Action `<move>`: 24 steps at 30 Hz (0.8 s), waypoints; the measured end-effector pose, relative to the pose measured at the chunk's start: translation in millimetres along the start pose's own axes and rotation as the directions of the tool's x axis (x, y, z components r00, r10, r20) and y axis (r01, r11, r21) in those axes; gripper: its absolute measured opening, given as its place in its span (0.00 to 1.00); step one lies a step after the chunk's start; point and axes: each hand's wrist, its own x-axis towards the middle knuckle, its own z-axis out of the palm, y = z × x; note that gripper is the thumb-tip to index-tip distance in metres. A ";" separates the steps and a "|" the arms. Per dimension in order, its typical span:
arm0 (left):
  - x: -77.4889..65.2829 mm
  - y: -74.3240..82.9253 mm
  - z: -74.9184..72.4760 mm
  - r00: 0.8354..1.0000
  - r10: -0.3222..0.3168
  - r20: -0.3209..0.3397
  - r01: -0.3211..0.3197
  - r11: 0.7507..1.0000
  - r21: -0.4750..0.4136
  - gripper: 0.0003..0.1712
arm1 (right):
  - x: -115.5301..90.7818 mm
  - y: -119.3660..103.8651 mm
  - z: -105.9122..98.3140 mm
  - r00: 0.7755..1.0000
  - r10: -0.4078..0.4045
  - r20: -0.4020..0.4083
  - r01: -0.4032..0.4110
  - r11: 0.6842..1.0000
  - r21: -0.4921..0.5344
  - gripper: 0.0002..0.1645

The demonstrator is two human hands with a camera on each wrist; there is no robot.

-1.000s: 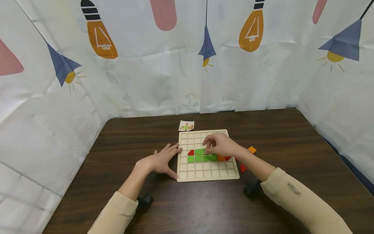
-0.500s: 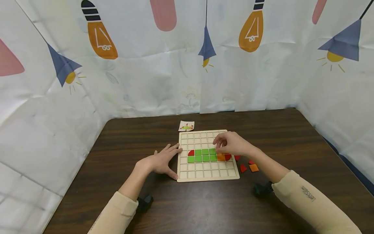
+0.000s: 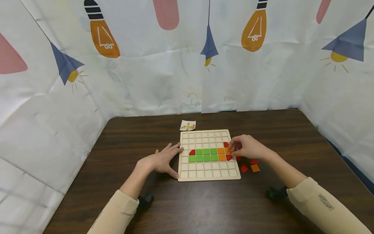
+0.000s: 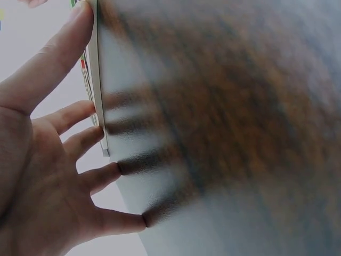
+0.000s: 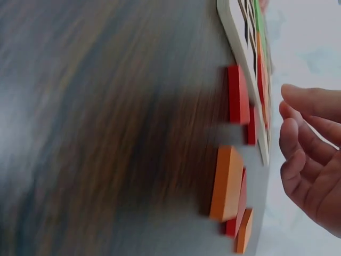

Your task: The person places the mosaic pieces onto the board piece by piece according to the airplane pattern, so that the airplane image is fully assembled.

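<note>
Right grip (image 3: pixel 247 147) shifted rightward, orange tile (image 3: pixel 227 150) beside it.

A cream left sleeve (image 3: pixel 115 211) and matching right sleeve (image 3: pixel 324 203) are worn, each finished with a thick cuff. Small dark lettering is printed along the right; a fainter mark is seen on the left. A blocky black left wrist camera (image 3: pixel 145 201) and right wrist camera (image 3: pixel 275 193) are worn.

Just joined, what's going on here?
A person is working with coloured tiles on a gridded board. The left hand touches its left edge; the right hand is over its right edge, no tile visible in its fingers. Loose red and orange tiles lie right of the board; a card lies beyond it.
</note>
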 end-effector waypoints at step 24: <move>-1.1 1.3 -1.2 1.000 0.001 -0.001 -0.001 1.000 -0.002 0.64 | -13.1 23.0 -13.1 0.993 0.044 0.107 -0.037 0.998 -0.059 0.14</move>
